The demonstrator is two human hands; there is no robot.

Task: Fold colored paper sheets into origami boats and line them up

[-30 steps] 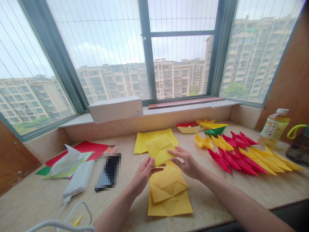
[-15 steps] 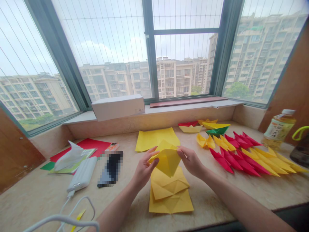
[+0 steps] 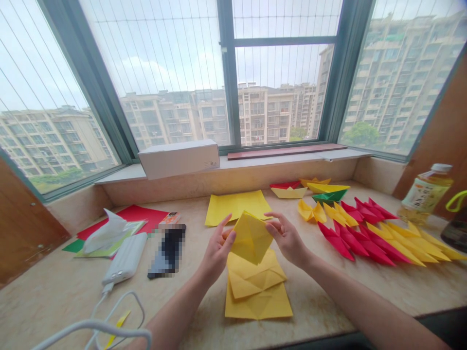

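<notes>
Between my hands, raised over the counter, is a folded yellow paper [image 3: 252, 238] in a flattened diamond shape, one corner pointing down. My left hand [image 3: 221, 243] pinches its left corner between thumb and fingers. The opposite corner is gripped by my right hand [image 3: 286, 238], thumb in front. Below it on the counter lie folded yellow paper pieces [image 3: 258, 301], overlapping in a pile with crease lines showing. Behind my hands a flat sheet of yellow paper [image 3: 233, 204] rests near the sill.
Rows of red folded paper boats [image 3: 368, 243] and yellow ones [image 3: 412, 238] stand right, beside a drink bottle [image 3: 426, 192]. At left lie a phone [image 3: 168, 250], a white power bank [image 3: 126, 257] with a cable [image 3: 95, 325], and red paper [image 3: 146, 216]. A white box [image 3: 178, 160] sits on the sill.
The yellow paper has gone from partly spread open to a flatter, narrower diamond. Both hands still hold its side corners, and the fingers have shifted slightly.
</notes>
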